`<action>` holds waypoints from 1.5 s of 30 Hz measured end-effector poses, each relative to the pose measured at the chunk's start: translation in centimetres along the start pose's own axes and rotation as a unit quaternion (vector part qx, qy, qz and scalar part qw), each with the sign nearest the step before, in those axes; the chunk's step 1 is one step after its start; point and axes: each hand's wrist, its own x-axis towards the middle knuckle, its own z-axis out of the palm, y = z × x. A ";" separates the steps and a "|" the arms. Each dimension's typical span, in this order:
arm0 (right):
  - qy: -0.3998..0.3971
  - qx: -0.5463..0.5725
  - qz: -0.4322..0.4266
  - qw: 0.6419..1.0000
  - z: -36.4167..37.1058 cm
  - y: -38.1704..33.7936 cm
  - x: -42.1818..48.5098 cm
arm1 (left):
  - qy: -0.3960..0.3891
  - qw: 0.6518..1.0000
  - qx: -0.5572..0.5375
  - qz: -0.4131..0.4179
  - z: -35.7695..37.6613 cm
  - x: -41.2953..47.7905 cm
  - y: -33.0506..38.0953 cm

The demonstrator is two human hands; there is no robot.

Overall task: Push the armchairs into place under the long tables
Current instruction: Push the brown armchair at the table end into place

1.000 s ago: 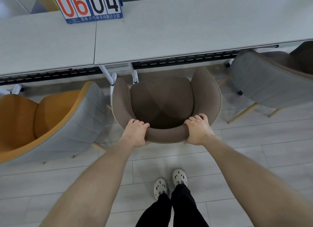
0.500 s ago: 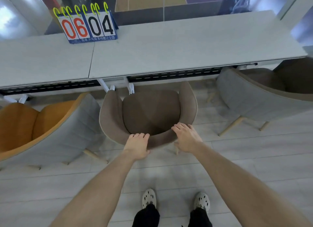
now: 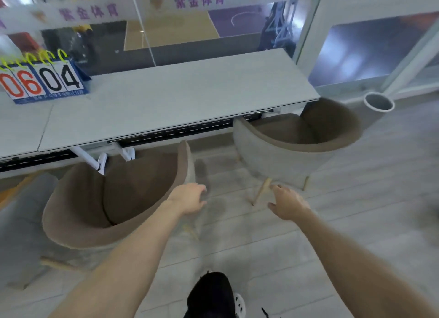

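A brown armchair (image 3: 133, 194) stands at lower left, its front tucked under the long grey table (image 3: 180, 99). A second armchair (image 3: 280, 156), grey outside and brown inside, sits at the table's right end, angled, with its wooden legs showing. My left hand (image 3: 190, 199) hovers off the right arm of the first chair, fingers loosely curled, holding nothing. My right hand (image 3: 285, 203) is spread in the air just below the second chair's front leg, touching nothing.
A flip scoreboard (image 3: 42, 80) reading 06 04 stands on the table at left. A grey and orange chair (image 3: 21, 194) edges in at far left. A grey cylindrical bin (image 3: 377, 104) stands at right by a glass wall. My shoe (image 3: 237, 306) is at the bottom.
Both hands have let go of the brown armchair's back and moved right. My view has swung right and up, bringing the second armchair toward the centre.
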 end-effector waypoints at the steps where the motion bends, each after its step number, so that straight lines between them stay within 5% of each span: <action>1: 0.008 0.007 0.014 1.000 -0.8 2.0 0.2 | 0.000 1.000 0.004 0.011 -0.9 1.7 1.6; 11: 0.055 0.008 0.073 0.996 -8.2 20.1 8.4 | -0.009 0.996 0.026 0.089 -4.5 21.5 15.9; 20: 0.034 -0.054 0.028 0.998 -13.6 30.9 16.0 | -0.031 0.991 0.033 0.124 -5.8 33.5 26.0; 24: 0.014 -0.103 -0.029 0.994 -14.6 34.8 20.0 | -0.081 0.991 0.032 0.098 -4.4 35.5 28.7; 35: 0.015 -0.199 -0.208 0.958 -13.5 40.5 28.1 | 0.004 0.999 0.038 -0.026 0.6 36.4 32.9; 45: 0.020 -0.197 -0.214 0.957 -11.2 40.2 23.7 | 0.004 0.998 0.056 -0.024 2.1 31.9 34.1</action>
